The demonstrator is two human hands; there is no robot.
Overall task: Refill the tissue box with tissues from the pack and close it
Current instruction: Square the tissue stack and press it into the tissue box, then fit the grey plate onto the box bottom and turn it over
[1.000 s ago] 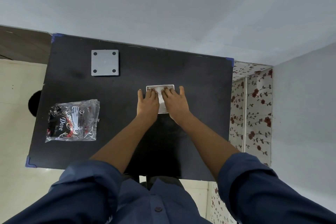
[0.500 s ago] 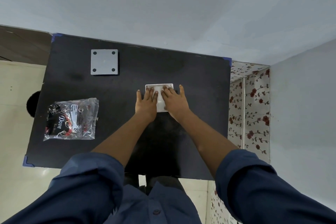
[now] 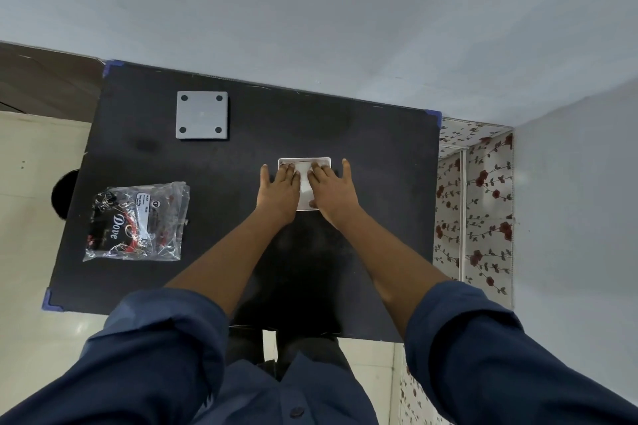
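Note:
A white square tissue box point(image 3: 304, 183) stands in the middle of the black table point(image 3: 379, 162), with white tissues showing in its open top. My left hand point(image 3: 279, 192) lies flat over the box's left half, fingers straight and pressing down on the tissues. My right hand point(image 3: 332, 191) presses flat on the right half, its little finger spread past the box's right edge. Both hands hide most of the box. The grey square lid point(image 3: 202, 114), with a dark dot at each corner, lies apart at the table's back left. The clear plastic tissue pack point(image 3: 136, 221) lies at the left.
The table's back edge meets a pale wall. A floral curtain point(image 3: 473, 203) hangs past the table's right edge. Cream floor tiles point(image 3: 31, 217) show to the left, and blue tape marks the table corners.
Both hands stay pressed on the tissues in the box with barely any shift. The lid and the pack have not moved.

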